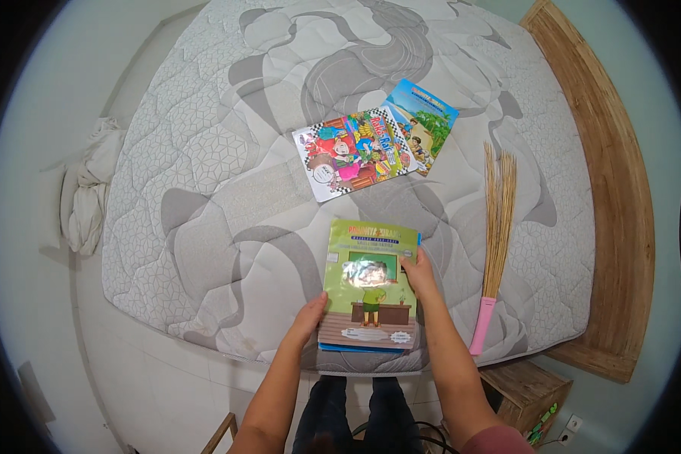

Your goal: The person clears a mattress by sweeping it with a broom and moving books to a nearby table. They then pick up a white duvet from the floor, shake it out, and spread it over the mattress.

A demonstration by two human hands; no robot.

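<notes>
A small stack of thin books lies near the front edge of the mattress, its top one a green-covered book point(371, 281) with a cartoon figure at a desk. A blue edge of another book shows below and at the right. My left hand point(309, 316) grips the stack's left side, with its fingers mostly hidden. On the right side, my right hand point(420, 277) grips it too, thumb over the cover. Farther off, a colourful cartoon-covered book point(354, 153) partly overlaps a blue book point(430, 121) with a beach picture.
The grey and white patterned mattress point(227, 250) carries everything. To the right lies a stick broom point(496, 234) with a pink handle. A wooden headboard point(613, 189) borders the right side, with a wooden cabinet point(530, 393) below it. Whitish cloth point(91, 185) hangs at the left.
</notes>
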